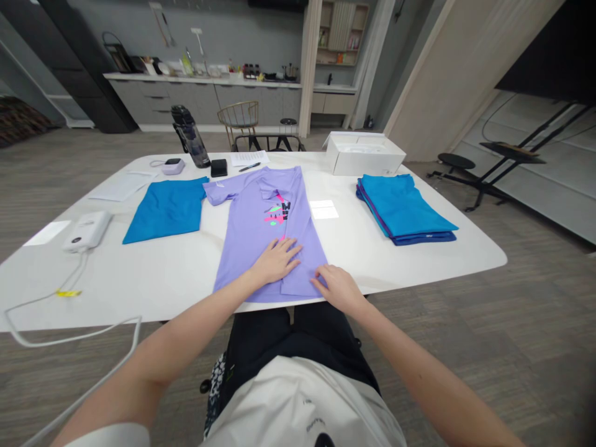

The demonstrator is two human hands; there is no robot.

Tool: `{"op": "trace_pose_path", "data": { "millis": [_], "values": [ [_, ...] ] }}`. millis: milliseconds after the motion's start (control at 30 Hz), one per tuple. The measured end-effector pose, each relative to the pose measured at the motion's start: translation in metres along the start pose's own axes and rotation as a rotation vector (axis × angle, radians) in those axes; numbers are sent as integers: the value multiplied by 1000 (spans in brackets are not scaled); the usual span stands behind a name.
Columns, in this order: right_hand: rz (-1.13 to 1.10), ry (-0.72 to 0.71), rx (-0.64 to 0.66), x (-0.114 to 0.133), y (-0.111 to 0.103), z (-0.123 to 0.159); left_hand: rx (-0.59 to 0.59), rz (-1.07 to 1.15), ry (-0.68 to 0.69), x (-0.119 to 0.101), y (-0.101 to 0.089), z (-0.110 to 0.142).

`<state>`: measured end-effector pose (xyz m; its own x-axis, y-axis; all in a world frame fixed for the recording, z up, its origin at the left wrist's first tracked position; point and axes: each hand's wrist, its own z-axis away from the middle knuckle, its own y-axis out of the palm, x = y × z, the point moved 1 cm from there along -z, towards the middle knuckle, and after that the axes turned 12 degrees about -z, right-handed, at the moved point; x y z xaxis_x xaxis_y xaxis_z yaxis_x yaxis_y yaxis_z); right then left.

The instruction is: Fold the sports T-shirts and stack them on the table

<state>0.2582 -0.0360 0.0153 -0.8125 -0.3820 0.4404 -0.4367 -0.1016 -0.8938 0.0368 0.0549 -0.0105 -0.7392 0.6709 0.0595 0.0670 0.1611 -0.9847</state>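
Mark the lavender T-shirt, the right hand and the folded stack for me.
Lavender T-shirt (255, 237): head view, plain cloth on its front.
Right hand (342, 288): head view, back of the hand.
Folded stack (403, 205): head view, blue top piece.

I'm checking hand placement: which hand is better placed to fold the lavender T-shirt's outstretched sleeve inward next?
Probably the left hand: it rests palm-down on the lavender T-shirt, nearer the outstretched sleeve; the right hand is at the opposite edge.

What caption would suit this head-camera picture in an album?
Left hand on a lavender shirt, right hand at its lower corner, blue cloth and folded stack to either side.
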Motion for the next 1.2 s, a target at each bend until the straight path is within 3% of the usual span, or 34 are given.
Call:
{"op": "trace_pose_path", "data": {
  "millis": [167,300,400,600,700,800,900,1033,1133,1200],
  "values": [
    [30,101,8,-10,-12,-9,76,49,-20,-11,-1,1],
    [17,72,-13,-17,-19,-38,46,99,-51,-8,-9,-11],
    [-13,65,-22,-28,-23,-70,-41,122,-148,13,-13,-33],
    [-31,-24,-127,-53,-25,-142,-145,157,-318,78,-9,-86],
    [-21,-90,-134,-65,-20,-173,-91,90,-201,92,4,-100],
    [-15,-109,-53,-78,-16,-199,-12,28,-56,92,18,-106],
    [-42,-106,8,-92,-15,-225,-37,34,-42,97,21,-118],
    [-118,-51,-74,-115,-21,-277,-158,108,-210,132,13,-155],
    [-145,37,-144,-137,-27,-332,-235,113,-478,179,14,-191],
    [-152,113,-177,-153,-31,-372,-218,86,-659,212,21,-211]
  ]
}}
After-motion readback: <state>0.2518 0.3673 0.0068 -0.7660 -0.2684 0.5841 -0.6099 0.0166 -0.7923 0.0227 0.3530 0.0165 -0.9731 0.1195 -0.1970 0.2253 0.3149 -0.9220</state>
